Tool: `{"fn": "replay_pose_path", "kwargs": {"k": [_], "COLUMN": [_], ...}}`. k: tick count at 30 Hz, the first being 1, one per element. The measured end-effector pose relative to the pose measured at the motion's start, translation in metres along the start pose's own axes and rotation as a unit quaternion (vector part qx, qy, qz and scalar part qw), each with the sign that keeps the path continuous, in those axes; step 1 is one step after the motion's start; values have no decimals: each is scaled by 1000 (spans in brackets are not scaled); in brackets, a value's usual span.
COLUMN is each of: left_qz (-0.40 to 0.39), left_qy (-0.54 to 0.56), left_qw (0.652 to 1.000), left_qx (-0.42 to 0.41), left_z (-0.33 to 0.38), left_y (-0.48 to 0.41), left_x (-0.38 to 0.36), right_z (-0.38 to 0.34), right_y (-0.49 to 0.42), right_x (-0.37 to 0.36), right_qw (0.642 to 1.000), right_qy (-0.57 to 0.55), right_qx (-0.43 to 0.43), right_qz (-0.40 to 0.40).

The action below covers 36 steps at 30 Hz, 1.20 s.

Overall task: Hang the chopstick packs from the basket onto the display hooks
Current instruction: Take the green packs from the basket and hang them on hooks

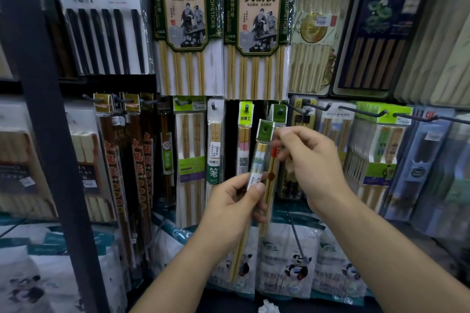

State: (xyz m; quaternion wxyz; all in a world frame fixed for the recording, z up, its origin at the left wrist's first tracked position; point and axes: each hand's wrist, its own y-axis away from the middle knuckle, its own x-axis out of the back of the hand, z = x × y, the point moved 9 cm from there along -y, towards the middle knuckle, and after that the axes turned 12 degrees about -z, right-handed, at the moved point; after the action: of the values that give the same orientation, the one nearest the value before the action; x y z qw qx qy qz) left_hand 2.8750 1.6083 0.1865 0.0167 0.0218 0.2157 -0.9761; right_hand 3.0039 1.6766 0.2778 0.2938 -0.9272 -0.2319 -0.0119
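Observation:
My left hand [235,207] grips a slim chopstick pack [257,160] with a green header card and a white label, held upright in front of the display. My right hand [309,160] pinches a second slim pack with a red band [273,162] near its top, right beside the first. Both packs sit just below a display hook [280,111] that carries a green-topped pack. Another hook [246,108] to its left holds a yellow-green tagged pack. No basket is in view.
Large hot-pot chopstick packs [188,28] hang above. Dark red chopstick packs [132,160] hang at the left behind a dark vertical post [50,134]. Bare black hooks [366,110] jut out at the right. Panda-printed bags [292,262] stand below.

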Motion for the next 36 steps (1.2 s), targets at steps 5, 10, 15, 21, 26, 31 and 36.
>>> {"fn": "replay_pose_path", "kwargs": {"k": [5, 10, 15, 21, 26, 31, 36], "left_qz": [-10, 20, 24, 31, 35, 40, 46], "left_qy": [-9, -33, -104, -127, -126, -131, -129], "left_qw": [1000, 999, 994, 991, 991, 990, 990], "left_qx": [-2, -8, -9, -1, -12, -14, -13], "left_z": [15, 32, 30, 27, 28, 23, 20], "left_y": [-11, -24, -27, -27, -31, -34, -35], "left_x": [-13, -14, -15, -10, -10, -6, -4], "right_z": [-10, -17, -11, -9, -5, 0, 6], "right_y": [-7, -18, -21, -22, -26, -29, -31], "right_x": [0, 12, 11, 11, 15, 19, 23], "right_qw": [1000, 995, 991, 991, 989, 986, 985], "right_qy": [3, -67, -76, -38, -30, -34, -29], "right_qx": [0, -30, -69, -80, -60, -34, -22], "right_qz": [3, 63, 84, 105, 133, 159, 170]}}
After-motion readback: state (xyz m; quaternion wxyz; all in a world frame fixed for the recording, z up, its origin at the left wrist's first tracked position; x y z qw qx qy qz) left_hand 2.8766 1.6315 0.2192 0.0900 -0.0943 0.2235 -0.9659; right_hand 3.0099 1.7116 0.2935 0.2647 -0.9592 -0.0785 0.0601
